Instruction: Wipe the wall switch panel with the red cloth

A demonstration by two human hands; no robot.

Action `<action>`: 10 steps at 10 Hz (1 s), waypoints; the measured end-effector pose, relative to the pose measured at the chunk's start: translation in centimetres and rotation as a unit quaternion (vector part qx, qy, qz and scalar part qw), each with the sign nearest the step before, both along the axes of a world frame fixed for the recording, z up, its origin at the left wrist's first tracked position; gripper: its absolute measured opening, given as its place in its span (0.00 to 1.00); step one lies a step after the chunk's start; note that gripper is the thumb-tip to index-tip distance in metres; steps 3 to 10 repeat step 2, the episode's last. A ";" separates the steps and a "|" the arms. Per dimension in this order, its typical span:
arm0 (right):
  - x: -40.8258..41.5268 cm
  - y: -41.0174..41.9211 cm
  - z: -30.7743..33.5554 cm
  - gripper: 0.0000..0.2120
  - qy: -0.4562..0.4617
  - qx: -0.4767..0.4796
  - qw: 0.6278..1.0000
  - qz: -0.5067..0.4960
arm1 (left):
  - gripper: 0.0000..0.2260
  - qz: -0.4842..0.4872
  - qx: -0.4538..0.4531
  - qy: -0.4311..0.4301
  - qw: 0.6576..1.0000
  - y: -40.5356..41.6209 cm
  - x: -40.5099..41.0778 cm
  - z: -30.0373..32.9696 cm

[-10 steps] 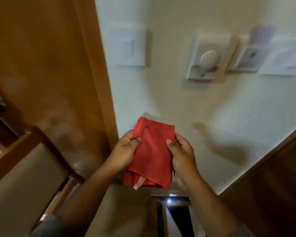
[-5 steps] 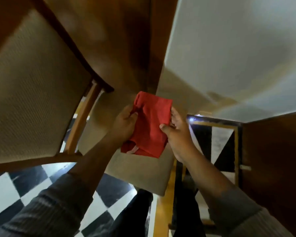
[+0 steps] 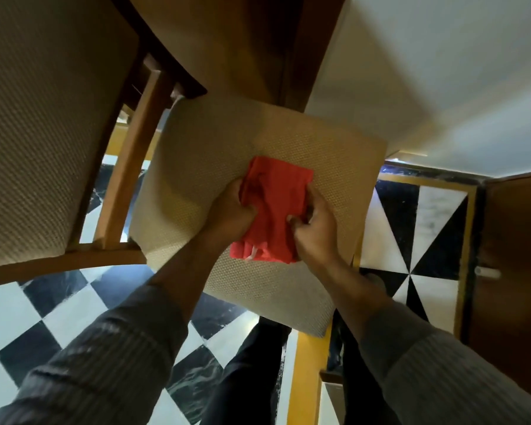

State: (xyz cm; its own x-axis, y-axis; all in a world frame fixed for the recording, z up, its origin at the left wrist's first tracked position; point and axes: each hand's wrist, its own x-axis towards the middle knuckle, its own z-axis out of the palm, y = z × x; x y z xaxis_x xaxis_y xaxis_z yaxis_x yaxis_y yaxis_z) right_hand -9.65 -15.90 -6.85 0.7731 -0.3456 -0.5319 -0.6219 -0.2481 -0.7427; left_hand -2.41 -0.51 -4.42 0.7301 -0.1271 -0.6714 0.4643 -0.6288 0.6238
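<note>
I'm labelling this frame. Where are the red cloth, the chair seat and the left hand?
red cloth [image 3: 273,207], head view, middle of the folded fabric.
chair seat [image 3: 203,154], head view, bare woven cushion.
left hand [image 3: 230,213], head view, back of the hand.

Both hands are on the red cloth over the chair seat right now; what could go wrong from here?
The switch panel is out of view, so wiping cannot start until the head turns back. The red cloth is bunched between the left hand and right hand; a loose fold could drop onto the chair seat.
</note>
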 end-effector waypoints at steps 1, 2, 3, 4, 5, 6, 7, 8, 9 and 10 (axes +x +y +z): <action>0.5 -0.8 2.2 0.31 0.006 -0.043 0.999 0.030 | 0.20 -0.066 0.084 -0.039 0.994 0.0 -0.8 1.3; 0.4 -3.3 5.5 0.29 -0.014 -0.078 0.997 0.019 | 0.21 -0.141 0.110 -0.059 0.982 0.1 -1.0 3.9; 0.4 -3.3 5.5 0.29 -0.014 -0.078 0.997 0.019 | 0.21 -0.141 0.110 -0.059 0.982 0.1 -1.0 3.9; 0.4 -3.3 5.5 0.29 -0.014 -0.078 0.997 0.019 | 0.21 -0.141 0.110 -0.059 0.982 0.1 -1.0 3.9; 0.4 -3.3 5.5 0.29 -0.014 -0.078 0.997 0.019 | 0.21 -0.141 0.110 -0.059 0.982 0.1 -1.0 3.9; 0.4 -3.3 5.5 0.29 -0.014 -0.078 0.997 0.019 | 0.21 -0.141 0.110 -0.059 0.982 0.1 -1.0 3.9; 0.4 -3.3 5.5 0.29 -0.014 -0.078 0.997 0.019 | 0.21 -0.141 0.110 -0.059 0.982 0.1 -1.0 3.9; 0.4 -3.3 5.5 0.29 -0.014 -0.078 0.997 0.019 | 0.21 -0.141 0.110 -0.059 0.982 0.1 -1.0 3.9; 0.4 -3.3 5.5 0.29 -0.014 -0.078 0.997 0.019 | 0.21 -0.141 0.110 -0.059 0.982 0.1 -1.0 3.9; 0.4 -3.3 5.5 0.29 -0.014 -0.078 0.997 0.019 | 0.21 -0.141 0.110 -0.059 0.982 0.1 -1.0 3.9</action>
